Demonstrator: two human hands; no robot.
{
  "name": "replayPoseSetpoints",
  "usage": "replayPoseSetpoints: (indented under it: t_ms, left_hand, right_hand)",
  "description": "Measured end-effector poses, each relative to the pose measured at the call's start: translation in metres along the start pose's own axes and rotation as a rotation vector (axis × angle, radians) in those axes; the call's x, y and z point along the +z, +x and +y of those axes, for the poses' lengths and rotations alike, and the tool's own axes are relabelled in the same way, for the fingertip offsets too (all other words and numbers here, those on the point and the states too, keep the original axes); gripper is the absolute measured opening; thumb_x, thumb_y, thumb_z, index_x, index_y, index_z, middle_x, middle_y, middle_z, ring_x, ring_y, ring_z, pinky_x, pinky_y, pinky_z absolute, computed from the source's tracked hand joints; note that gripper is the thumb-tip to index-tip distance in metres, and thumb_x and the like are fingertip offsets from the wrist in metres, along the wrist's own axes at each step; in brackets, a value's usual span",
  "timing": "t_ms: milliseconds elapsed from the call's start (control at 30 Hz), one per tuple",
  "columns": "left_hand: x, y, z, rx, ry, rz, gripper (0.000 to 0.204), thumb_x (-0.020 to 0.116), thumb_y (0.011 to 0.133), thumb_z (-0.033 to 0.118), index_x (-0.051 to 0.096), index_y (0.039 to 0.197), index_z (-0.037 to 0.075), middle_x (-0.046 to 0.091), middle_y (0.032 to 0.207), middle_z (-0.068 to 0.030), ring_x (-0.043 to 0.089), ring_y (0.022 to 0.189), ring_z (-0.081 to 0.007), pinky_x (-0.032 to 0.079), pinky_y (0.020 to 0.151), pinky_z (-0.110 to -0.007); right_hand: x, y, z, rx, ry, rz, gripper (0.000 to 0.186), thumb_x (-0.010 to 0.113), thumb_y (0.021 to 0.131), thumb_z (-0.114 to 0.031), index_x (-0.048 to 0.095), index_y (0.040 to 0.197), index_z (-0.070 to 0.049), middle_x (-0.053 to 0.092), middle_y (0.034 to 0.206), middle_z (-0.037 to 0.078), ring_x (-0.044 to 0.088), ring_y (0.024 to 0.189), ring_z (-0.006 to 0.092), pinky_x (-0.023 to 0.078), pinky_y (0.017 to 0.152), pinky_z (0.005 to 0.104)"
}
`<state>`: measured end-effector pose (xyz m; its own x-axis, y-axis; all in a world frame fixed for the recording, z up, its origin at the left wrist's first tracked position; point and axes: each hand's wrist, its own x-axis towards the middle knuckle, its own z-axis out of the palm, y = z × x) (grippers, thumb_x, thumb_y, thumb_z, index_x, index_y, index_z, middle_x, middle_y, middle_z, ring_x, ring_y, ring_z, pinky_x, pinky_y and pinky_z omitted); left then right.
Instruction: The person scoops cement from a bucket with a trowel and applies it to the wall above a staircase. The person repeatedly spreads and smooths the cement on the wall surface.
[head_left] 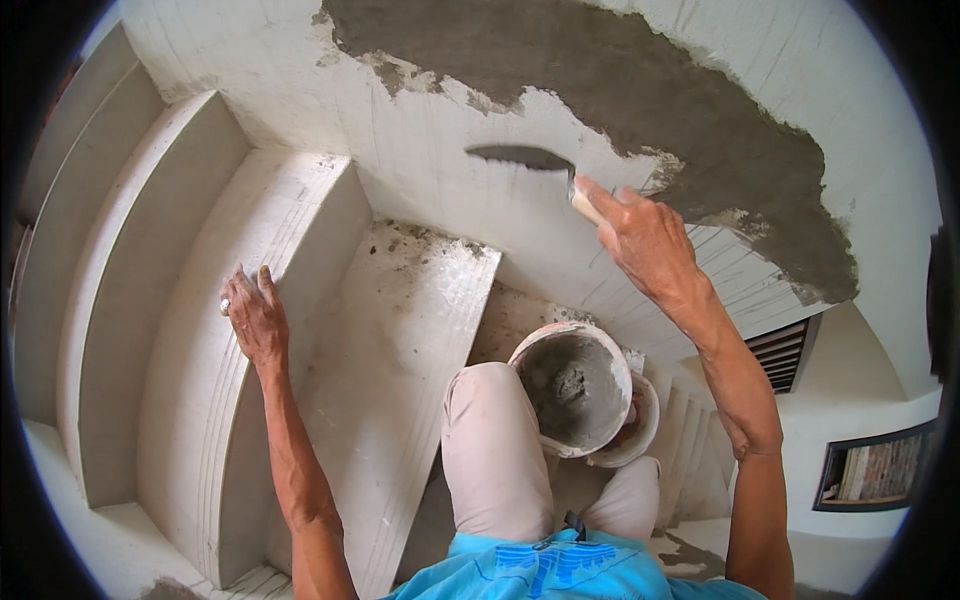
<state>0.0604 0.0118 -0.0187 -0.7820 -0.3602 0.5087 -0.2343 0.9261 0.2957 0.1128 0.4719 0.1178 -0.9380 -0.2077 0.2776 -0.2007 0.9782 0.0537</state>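
Observation:
My right hand (pixel 645 240) is wrapped round the pale handle of a trowel (pixel 522 157). Its dark, pointed blade reaches leftward in front of the white wall, just below a broad grey patch of wet-looking mortar (pixel 620 80). Whether the blade touches the wall I cannot tell. My left hand (pixel 257 318), with a ring on one finger, rests on a pale stair step (pixel 250 215) near its grooved edge, fingers apart and nothing in them. By my knee stands a bucket (pixel 515 350) holding grey mortar (pixel 568 385).
A second, smaller bucket (pixel 648 425) sits partly hidden behind the first. More curved steps (pixel 150 200) rise at the left, and others (pixel 690 450) lie lower at the right. Mortar crumbs (pixel 410 240) dot the step by the wall. Shelved books (pixel 880 470) show in a wall recess.

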Motion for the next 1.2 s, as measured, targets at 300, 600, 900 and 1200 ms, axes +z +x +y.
replayPoseSetpoints:
  t_ms: [300,600,900,1200]
  left_hand:
    - [-0.004,0.001,-0.002,-0.009,0.039,-0.013,0.057,0.048,0.104,0.042,0.054,0.136,-0.005,0.058,0.132,-0.0274,0.050,0.130,-0.0414,0.040,0.110,-0.049]
    - [0.002,0.002,-0.005,0.041,0.132,-0.012,0.059,0.046,0.105,0.045,0.055,0.136,-0.004,0.060,0.130,-0.0240,0.054,0.125,-0.0393,0.043,0.107,-0.049]
    - [0.005,0.004,-0.006,0.057,0.153,-0.020,0.061,0.043,0.105,0.048,0.055,0.135,-0.003,0.060,0.131,-0.0237,0.057,0.122,-0.0397,0.045,0.105,-0.049]
    - [0.009,0.008,-0.009,0.087,0.192,-0.024,0.060,0.042,0.106,0.048,0.056,0.135,-0.003,0.061,0.130,-0.0240,0.057,0.122,-0.0393,0.044,0.104,-0.050]
  right_hand:
    - [-0.006,0.003,-0.020,0.098,-0.110,-0.117,0.060,0.066,0.088,-0.008,0.050,0.145,-0.017,0.063,0.091,0.018,0.069,0.075,0.0351,0.058,0.069,0.0452]
    - [-0.009,-0.095,0.027,0.130,0.106,-0.019,0.070,0.068,0.082,-0.003,0.051,0.147,-0.021,0.062,0.088,0.016,0.068,0.067,0.0318,0.058,0.066,0.0441]
    - [-0.034,-0.127,0.082,0.131,0.147,0.235,0.078,0.069,0.075,0.004,0.054,0.146,-0.024,0.059,0.084,0.012,0.063,0.062,0.0277,0.056,0.058,0.0414]
    - [0.011,-0.161,0.131,0.109,0.004,-0.019,0.080,0.069,0.078,0.001,0.047,0.150,-0.026,0.058,0.088,0.014,0.063,0.065,0.0285,0.055,0.059,0.0421]
